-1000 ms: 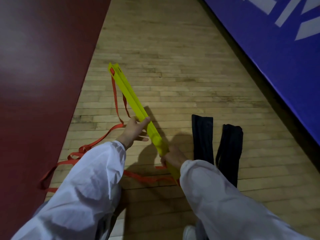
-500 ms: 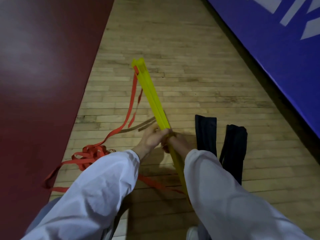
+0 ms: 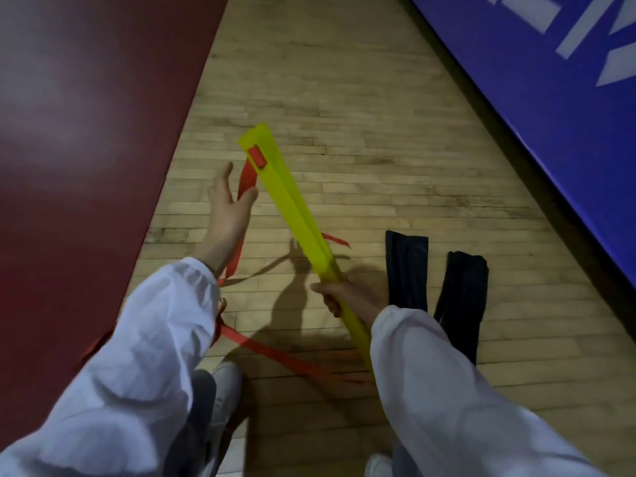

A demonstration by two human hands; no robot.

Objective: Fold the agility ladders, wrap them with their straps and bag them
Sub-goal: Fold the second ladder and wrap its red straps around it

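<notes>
- Your right grip (image 3: 335,297) is curled round the ladder (image 3: 292,204), closed on it a little below the middle.
- The ladder is folded into a flat stack of bright yellow slats. The stack is long and narrow, with its edges lined up.
- It is held off the wooden floor (image 3: 361,98), slanting up and away from you to the left. Its far end is the highest point, and its near end runs down past your right sleeve (image 3: 447,390).
- A small red tab sits on the top slat near the far end.
- The red strap (image 3: 247,177) hangs down from there.
- Your left grip (image 3: 229,204) is spread, with the fingers straight and apart and the thumb out, just left of the ladder's upper half and not touching the yellow slats.
- The strap passes behind that palm and comes out below the wrist. You cannot tell whether the hand touches it.
- More of the strap lies loose on the floor. One length crosses under your arms toward the ladder's near end, and a short piece shows to the right of the stack.
- Two black bags (image 3: 406,270) lie flat on the floor side by side, just right of your right grip and apart from the ladder.
- A dark red mat (image 3: 86,132) borders the floor on the left, and a blue mat (image 3: 550,98) with white marks borders it on the right.
</notes>
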